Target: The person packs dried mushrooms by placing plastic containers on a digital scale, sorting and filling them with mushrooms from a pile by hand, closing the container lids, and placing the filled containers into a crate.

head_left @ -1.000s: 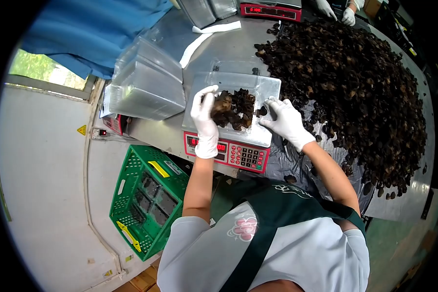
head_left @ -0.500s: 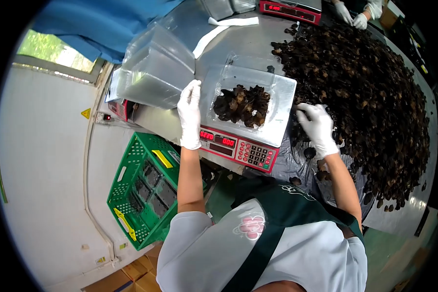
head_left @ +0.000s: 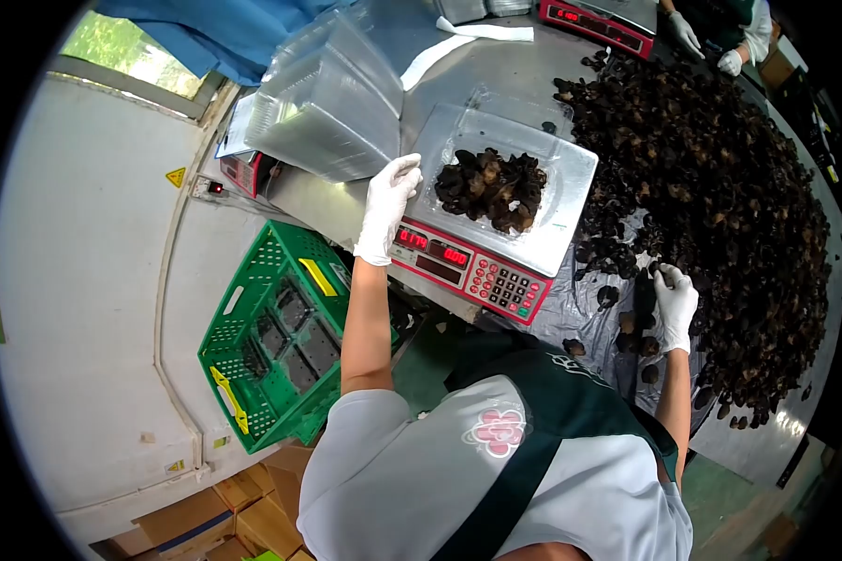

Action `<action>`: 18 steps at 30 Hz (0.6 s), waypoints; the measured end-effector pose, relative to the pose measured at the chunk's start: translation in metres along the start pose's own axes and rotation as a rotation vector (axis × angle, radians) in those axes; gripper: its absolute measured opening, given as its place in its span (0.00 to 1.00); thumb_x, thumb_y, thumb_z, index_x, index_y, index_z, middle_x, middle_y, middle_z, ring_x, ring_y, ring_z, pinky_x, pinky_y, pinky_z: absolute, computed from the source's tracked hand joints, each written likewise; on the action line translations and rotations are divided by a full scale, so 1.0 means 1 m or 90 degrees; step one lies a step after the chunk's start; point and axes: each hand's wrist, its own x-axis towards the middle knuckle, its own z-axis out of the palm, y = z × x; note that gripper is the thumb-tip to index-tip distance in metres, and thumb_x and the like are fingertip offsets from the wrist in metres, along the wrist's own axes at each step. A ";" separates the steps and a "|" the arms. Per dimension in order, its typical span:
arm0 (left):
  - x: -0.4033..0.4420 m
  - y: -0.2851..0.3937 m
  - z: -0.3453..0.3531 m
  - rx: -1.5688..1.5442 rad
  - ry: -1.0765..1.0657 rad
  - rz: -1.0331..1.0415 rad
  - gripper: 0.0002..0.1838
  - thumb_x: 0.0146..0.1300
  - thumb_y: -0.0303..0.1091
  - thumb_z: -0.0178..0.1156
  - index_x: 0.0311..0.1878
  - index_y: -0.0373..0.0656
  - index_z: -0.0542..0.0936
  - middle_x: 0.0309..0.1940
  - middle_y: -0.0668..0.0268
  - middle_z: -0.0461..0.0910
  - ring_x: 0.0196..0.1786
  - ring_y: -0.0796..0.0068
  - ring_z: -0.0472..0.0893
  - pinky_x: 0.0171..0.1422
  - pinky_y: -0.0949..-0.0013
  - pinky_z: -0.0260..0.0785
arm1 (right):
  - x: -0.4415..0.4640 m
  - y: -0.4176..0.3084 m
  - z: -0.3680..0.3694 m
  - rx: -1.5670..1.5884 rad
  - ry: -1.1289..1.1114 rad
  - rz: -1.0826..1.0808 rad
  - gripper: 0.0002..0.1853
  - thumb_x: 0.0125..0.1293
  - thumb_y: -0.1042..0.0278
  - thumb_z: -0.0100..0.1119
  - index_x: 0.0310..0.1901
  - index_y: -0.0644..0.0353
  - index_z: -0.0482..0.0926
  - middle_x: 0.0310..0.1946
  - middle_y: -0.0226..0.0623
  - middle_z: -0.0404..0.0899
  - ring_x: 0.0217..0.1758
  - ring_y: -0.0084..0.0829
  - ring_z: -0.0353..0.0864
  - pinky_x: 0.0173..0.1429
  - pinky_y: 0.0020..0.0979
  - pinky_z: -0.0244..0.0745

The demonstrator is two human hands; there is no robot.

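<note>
A red electronic scale [head_left: 472, 271] carries a clear plastic tray [head_left: 444, 208] on its metal platform. Inside the tray lies a heap of dark brown wood ear mushrooms [head_left: 491, 190]. My left hand [head_left: 390, 208], in a white glove, is at the platform's left edge beside the tray, fingers curled together; what they grip, if anything, is hidden. Over the plastic sheet right of the scale, my gloved right hand [head_left: 676, 307] has its fingers pinched at a dark wood ear piece [head_left: 644, 297]. Close by spreads the large wood ear pile [head_left: 720, 206].
Nested clear containers [head_left: 332, 103] stand left of the scale. A green crate [head_left: 276, 337] holding black trays sits low at the left. Behind are a white strip [head_left: 482, 32] and another red scale [head_left: 599, 26]. A co-worker's gloved hands [head_left: 711, 47] are at the far right.
My right hand has moved down and right, away from the scale, its fingers closing over the loose pieces. The scale's display has dropped from 0.220 to 0.174. The view has shifted slightly.
</note>
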 end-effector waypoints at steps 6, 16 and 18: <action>-0.011 0.000 0.014 -0.043 -0.077 0.026 0.25 0.58 0.18 0.55 0.62 0.37 0.73 0.53 0.60 0.80 0.41 0.84 0.76 0.48 0.81 0.68 | -0.014 -0.002 -0.003 -0.043 -0.148 -0.011 0.15 0.53 0.57 0.69 0.43 0.50 0.85 0.37 0.38 0.83 0.37 0.35 0.83 0.44 0.34 0.78; -0.061 -0.006 0.048 0.012 -0.008 0.039 0.26 0.57 0.15 0.53 0.62 0.34 0.72 0.49 0.63 0.79 0.38 0.88 0.74 0.48 0.83 0.70 | 0.008 -0.011 -0.011 0.007 -0.039 -0.019 0.15 0.57 0.59 0.65 0.46 0.51 0.83 0.39 0.37 0.85 0.43 0.39 0.83 0.46 0.36 0.78; -0.070 -0.007 0.056 -0.004 -0.027 0.023 0.28 0.57 0.16 0.54 0.64 0.35 0.71 0.50 0.60 0.79 0.38 0.87 0.74 0.48 0.81 0.71 | 0.019 -0.017 0.004 0.017 -0.049 0.000 0.17 0.57 0.57 0.65 0.47 0.51 0.83 0.38 0.38 0.85 0.42 0.40 0.84 0.46 0.37 0.78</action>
